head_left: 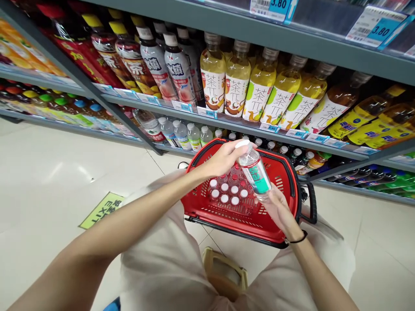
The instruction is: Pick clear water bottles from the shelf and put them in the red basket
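A clear drink bottle with a white cap and a green-and-white label is held tilted above the red shopping basket. At its top, my left hand has its fingers closed around the cap and neck. My right hand, with a black band at the wrist, grips the bottle near its base. Inside the basket, several upright bottles with white or red caps stand together toward the left side. Part of them is hidden behind my left hand and the held bottle.
Just beyond the basket, a shelf unit holds rows of bottled drinks, with tea bottles on the middle level and water bottles below. A beige stool is between my legs. A yellow-green floor sign lies left.
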`<state>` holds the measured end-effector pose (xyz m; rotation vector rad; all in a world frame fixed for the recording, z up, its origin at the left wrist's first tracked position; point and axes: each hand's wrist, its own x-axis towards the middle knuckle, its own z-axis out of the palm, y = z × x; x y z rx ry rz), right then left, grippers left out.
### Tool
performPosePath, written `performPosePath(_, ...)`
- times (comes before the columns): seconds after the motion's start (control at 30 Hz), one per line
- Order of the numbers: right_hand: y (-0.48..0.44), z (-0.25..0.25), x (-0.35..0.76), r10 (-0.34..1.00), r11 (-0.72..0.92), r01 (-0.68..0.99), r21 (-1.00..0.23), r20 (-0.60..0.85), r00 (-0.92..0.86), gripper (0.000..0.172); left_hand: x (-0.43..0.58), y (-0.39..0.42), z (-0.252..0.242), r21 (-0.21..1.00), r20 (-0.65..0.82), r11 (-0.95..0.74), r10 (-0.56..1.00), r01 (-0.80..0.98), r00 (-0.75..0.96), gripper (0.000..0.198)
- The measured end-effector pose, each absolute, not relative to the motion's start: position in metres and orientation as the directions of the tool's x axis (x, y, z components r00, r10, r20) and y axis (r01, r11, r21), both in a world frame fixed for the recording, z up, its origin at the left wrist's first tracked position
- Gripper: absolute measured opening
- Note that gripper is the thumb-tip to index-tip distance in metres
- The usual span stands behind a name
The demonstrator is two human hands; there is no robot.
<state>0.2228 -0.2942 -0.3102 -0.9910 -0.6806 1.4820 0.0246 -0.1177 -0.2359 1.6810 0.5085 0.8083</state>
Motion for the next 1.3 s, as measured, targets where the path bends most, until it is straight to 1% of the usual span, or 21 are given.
performPosePath(0.1, -0.293, -0.309, 0.225, 0.978, -0.135, -0.449, -0.883, -0.191, 0.083, 0.051, 0.023, -0.115, -0.239, 0.936, 0.263, -0.351, 0.702, 0.000, 0.662, 0.059)
performPosePath(0.17, -0.292, -0.308, 0.229, 0.972, -0.141, -0.445, -0.884, -0.209, 0.108, 0.047, 0.022, -0.114, -0.241, 0.929, 0.259, -0.370, 0.702, 0.028, 0.664, 0.053)
performPosePath(0.23, -0.291, -0.308, 0.236, 0.960, -0.215, -0.439, -0.872, -0.272, 0.071, 0.041, 0.023, -0.113, -0.245, 0.950, 0.212, -0.311, 0.698, 0.023, 0.684, 0.049)
performPosePath(0.3, -0.290, -0.313, 0.246, 0.930, -0.340, -0.383, -0.859, -0.367, -0.003, 0.054, 0.025, -0.115, -0.248, 0.972, 0.134, -0.232, 0.696, 0.044, 0.705, 0.047)
performPosePath(0.33, -0.290, -0.316, 0.252, 0.909, -0.399, -0.324, -0.858, -0.417, -0.014, 0.061, 0.026, -0.116, -0.250, 0.973, 0.101, -0.217, 0.699, 0.075, 0.708, 0.046)
performPosePath(0.37, -0.290, -0.321, 0.258, 0.891, -0.434, -0.239, -0.869, -0.452, 0.025, 0.065, 0.028, -0.119, -0.252, 0.967, 0.077, -0.224, 0.705, 0.119, 0.705, 0.046)
performPosePath(0.4, -0.290, -0.325, 0.264, 0.884, -0.443, -0.129, -0.887, -0.456, 0.102, 0.063, 0.031, -0.123, -0.254, 0.956, 0.056, -0.239, 0.714, 0.168, 0.698, 0.046)
performPosePath(0.43, -0.290, -0.330, 0.270, 0.887, -0.428, 0.003, -0.904, -0.420, 0.195, 0.057, 0.035, -0.129, -0.257, 0.944, 0.027, -0.245, 0.726, 0.221, 0.687, 0.046)
performPosePath(0.5, -0.289, -0.336, 0.281, 0.908, -0.359, 0.267, -0.894, -0.269, 0.320, 0.039, 0.045, -0.143, -0.266, 0.924, -0.086, -0.195, 0.734, 0.330, 0.674, 0.045)
performPosePath(0.57, -0.289, -0.339, 0.290, 0.936, -0.278, 0.421, -0.864, -0.146, 0.320, 0.030, 0.057, -0.158, -0.279, 0.895, -0.220, -0.132, 0.700, 0.426, 0.680, 0.044)
performPosePath(0.6, -0.289, -0.338, 0.293, 0.945, -0.253, 0.450, -0.857, -0.118, 0.305, 0.029, 0.064, -0.166, -0.289, 0.868, -0.269, -0.143, 0.669, 0.475, 0.693, 0.043)
performPosePath(0.63, -0.289, -0.337, 0.296, 0.948, -0.237, 0.465, -0.853, -0.098, 0.304, 0.028, 0.070, -0.174, -0.299, 0.826, -0.300, -0.203, 0.632, 0.526, 0.714, 0.042)
performPosePath(0.7, -0.289, -0.333, 0.299, 0.950, -0.214, 0.515, -0.830, -0.055, 0.307, 0.026, 0.083, -0.187, -0.322, 0.682, -0.336, -0.412, 0.558, 0.604, 0.759, 0.043)
performPosePath(0.73, -0.290, -0.332, 0.300, 0.953, -0.200, 0.556, -0.806, -0.028, 0.302, 0.025, 0.089, -0.192, -0.335, 0.591, -0.349, -0.523, 0.521, 0.615, 0.779, 0.046)
performPosePath(0.8, -0.293, -0.329, 0.302, 0.961, -0.165, 0.647, -0.744, 0.028, 0.276, 0.022, 0.100, -0.201, -0.360, 0.480, -0.373, -0.641, 0.469, 0.599, 0.801, 0.051)
performPosePath(0.9, -0.299, -0.330, 0.304, 0.965, -0.142, 0.728, -0.670, 0.069, 0.252, 0.019, 0.114, -0.210, -0.393, 0.391, -0.424, -0.736, 0.389, 0.552, 0.818, 0.059)
performPosePath(1.0, -0.303, -0.331, 0.307, 0.962, -0.161, 0.756, -0.635, 0.069, 0.264, 0.019, 0.123, -0.217, -0.419, 0.282, -0.477, -0.818, 0.333, 0.501, 0.813, 0.064)
performPosePath(1.07, -0.305, -0.330, 0.307, 0.963, -0.168, 0.766, -0.620, 0.063, 0.262, 0.019, 0.125, -0.221, -0.432, 0.209, -0.509, -0.854, 0.321, 0.477, 0.798, 0.060)
performPosePath(1.13, -0.306, -0.328, 0.307, 0.967, -0.172, 0.773, -0.611, 0.048, 0.252, 0.019, 0.125, -0.225, -0.443, 0.150, -0.537, -0.878, 0.313, 0.454, 0.783, 0.052)
performPosePath(1.23, -0.307, -0.326, 0.305, 0.969, -0.191, 0.775, -0.603, 0.012, 0.248, 0.019, 0.123, -0.230, -0.456, 0.099, -0.562, -0.902, 0.297, 0.419, 0.772, 0.043)
performPosePath(1.3, -0.307, -0.325, 0.303, 0.967, -0.210, 0.774, -0.597, -0.011, 0.254, 0.020, 0.122, -0.232, -0.461, 0.088, -0.554, -0.912, 0.290, 0.401, 0.781, 0.038)
